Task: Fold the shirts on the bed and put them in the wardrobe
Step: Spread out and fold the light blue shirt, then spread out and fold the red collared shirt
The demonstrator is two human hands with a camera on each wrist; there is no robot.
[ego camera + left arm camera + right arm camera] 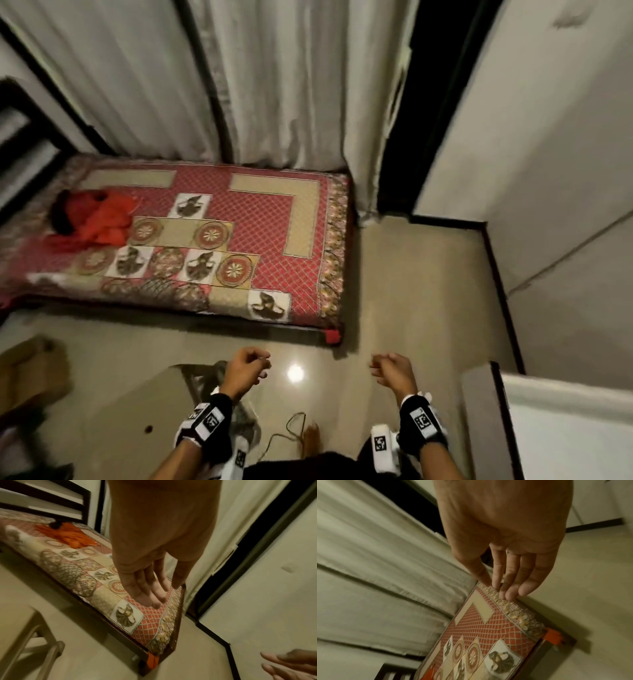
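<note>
One crumpled orange shirt [102, 219] lies at the bed's [308, 240] far end; soft, light, best lifted by its shoulders, while my left hand [245, 371] and right hand [394, 371] hang empty, fingers [145, 588] relaxed.

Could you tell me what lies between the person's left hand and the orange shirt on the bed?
In the head view, bare glossy floor, then patterned bedspread separate the left hand from the crumpled orange shirt. Nothing else lies between.
</note>
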